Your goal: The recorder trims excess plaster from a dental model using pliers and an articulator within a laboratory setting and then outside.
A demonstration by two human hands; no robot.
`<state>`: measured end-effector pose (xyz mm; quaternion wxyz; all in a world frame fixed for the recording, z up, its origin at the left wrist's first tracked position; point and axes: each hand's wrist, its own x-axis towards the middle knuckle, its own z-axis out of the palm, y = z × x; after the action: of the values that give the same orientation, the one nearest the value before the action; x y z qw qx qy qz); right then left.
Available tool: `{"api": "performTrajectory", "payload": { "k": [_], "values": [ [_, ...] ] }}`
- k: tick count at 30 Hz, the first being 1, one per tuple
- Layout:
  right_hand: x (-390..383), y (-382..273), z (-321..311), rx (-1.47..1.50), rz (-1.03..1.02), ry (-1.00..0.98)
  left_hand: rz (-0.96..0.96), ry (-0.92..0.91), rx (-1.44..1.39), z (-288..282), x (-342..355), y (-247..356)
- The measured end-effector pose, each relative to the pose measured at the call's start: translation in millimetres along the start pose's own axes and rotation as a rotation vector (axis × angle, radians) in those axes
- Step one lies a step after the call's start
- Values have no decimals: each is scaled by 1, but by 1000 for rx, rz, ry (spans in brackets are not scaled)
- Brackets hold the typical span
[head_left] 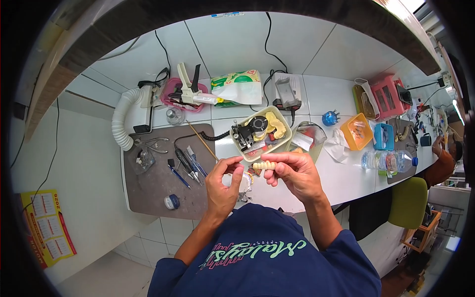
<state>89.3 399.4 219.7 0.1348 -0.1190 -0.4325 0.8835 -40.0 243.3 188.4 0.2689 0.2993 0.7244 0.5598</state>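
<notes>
Hands meet just in front of the cream tray (284,129), which I take as my landmark on the white bench (232,39). My right hand (293,174) is closed around a small cream dental cast (263,165), a curved row of teeth pinched between thumb and fingers, its free end sticking out toward my left. The cast sits in the air just at the near edge of the tray, above the bench, not resting on anything. My left hand (223,185) is half curled beside it, thumb and forefinger bent toward each other close to the cast's free end; I cannot tell whether those fingertips touch the cast or hold anything of their own.

Inside the tray lie a black metal articulator (249,131) and some yellowish casts (276,124). Left of the tray, a grey mat (158,185) carries pliers (153,144), several dark hand tools (188,162) and a small round blue-topped pot (171,201). A thin wooden stick (202,141) lies slanted between the mat and the tray. Behind the tray stand a green-and-white packet (237,86) and a grey device (287,91) with a black cord. Right of the tray are an orange basket (357,131), a blue box (384,137) and a clear plastic bottle (388,160) on its side. A white ribbed hose (121,119) curves well to the tray's left.
</notes>
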Motion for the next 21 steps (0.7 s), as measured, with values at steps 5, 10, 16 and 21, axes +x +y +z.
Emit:
{"api": "performTrajectory", "payload": {
  "k": [5,10,16,21],
  "values": [
    [6,0,9,-90,-11,-5,97,-79,-436,-7,15,43],
    [8,5,7,-95,-12,35,62,-161,-389,-9,16,43],
    [9,7,5,-178,-43,68,-16,-148,-470,-8,13,41],
    [9,7,11,-89,-50,93,-23,-129,-488,-9,13,40]
  ]
}}
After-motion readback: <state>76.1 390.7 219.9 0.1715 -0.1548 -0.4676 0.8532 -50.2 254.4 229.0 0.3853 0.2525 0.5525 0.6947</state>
